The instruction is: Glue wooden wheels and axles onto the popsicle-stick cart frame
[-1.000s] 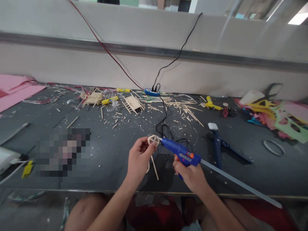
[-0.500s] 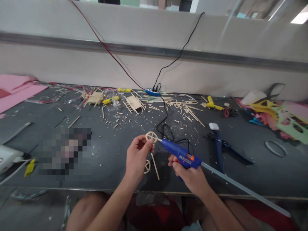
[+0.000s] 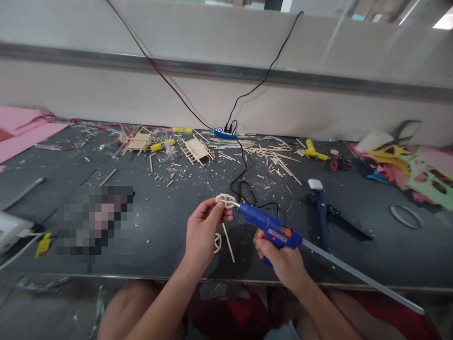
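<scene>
Between the thumb and fingers of my left hand (image 3: pixel 205 226) is a small wheel made of wooden sticks (image 3: pixel 226 200), with spokes inside its rim. My right hand (image 3: pixel 279 259) is wrapped round a blue hot glue gun (image 3: pixel 265 222), whose metal nozzle points left and reaches the wheel's right side. I cannot tell whether the nozzle touches the wood. A long, pale glue stick (image 3: pixel 361 274) juts out of the gun's back end. Below the held wheel lies a second stick wheel (image 3: pixel 217 243), partly hidden by my left hand. Beside it rests a single wooden stick (image 3: pixel 228 242).
Loose sticks (image 3: pixel 276 158) and scraps lie along the back, near small stick-built models (image 3: pixel 198 148), yellow glue tubes (image 3: pixel 163 145) and a blue power strip (image 3: pixel 224 133). A black cord (image 3: pixel 243 163) runs toward the gun. Dark blue tool (image 3: pixel 322 217) and coloured sheets (image 3: pixel 424 174) lie right.
The wheel in my left hand has tilted flatter and shifted slightly right. My right hand has moved the glue gun a little to the right.
</scene>
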Tool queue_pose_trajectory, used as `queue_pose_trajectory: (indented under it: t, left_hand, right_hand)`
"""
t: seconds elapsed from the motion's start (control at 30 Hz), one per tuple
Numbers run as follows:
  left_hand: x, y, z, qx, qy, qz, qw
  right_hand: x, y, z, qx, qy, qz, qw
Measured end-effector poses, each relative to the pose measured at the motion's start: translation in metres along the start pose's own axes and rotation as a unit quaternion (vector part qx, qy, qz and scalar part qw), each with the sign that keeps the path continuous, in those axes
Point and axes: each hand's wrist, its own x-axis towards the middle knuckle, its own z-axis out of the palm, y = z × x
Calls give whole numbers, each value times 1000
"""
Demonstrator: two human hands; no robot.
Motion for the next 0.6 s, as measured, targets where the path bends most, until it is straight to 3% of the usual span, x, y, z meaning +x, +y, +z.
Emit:
queue_pose_trajectory:
  t: [0.13, 0.3, 0.6]
  left_hand:
    - [0, -1, -1, 8, -1, -19, 1000]
    - [-7, -10, 2, 44, -62, -81, 994]
    - [-15, -15, 9, 43, -118, -133, 983]
  right_hand:
    - [3, 1, 1, 23, 4, -16, 1000]
    - [13, 0, 3, 198, 82, -29, 976]
    - [19, -2, 3, 197, 86, 26, 976]
